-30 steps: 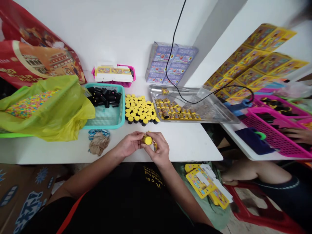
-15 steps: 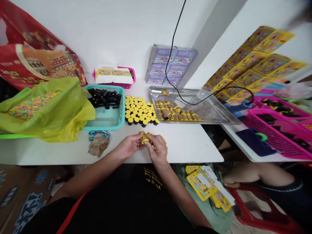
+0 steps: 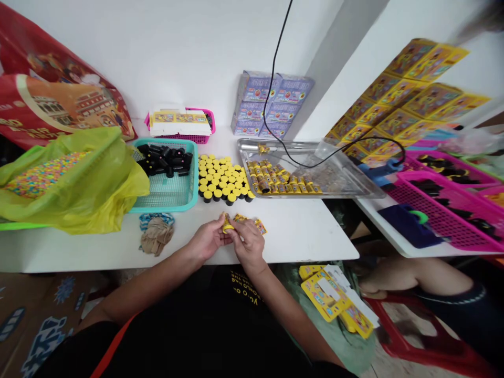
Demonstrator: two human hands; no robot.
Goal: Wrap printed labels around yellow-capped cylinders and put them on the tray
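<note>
Above the front of the white table, my left hand and my right hand pinch one small yellow-capped canister between them. A printed yellow label seems to wrap its side; my fingers cover much of it. Flat on the table beyond my right hand lie some yellow printed labels, partly hidden by that hand. Behind my hands stands a cluster of black canisters with yellow caps. To their right, a metal tray holds rows of labelled canisters.
A teal basket holds black canisters, beside a yellow bag of colourful bits. A crumpled cloth lies left of my hands. A black cable hangs over the tray. Purple boxes stand by the wall. Another person's leg shows at right.
Both hands still hold the canister, turning it slightly, with its yellow cap now tipped more to the side. The whole view has shifted slightly.
</note>
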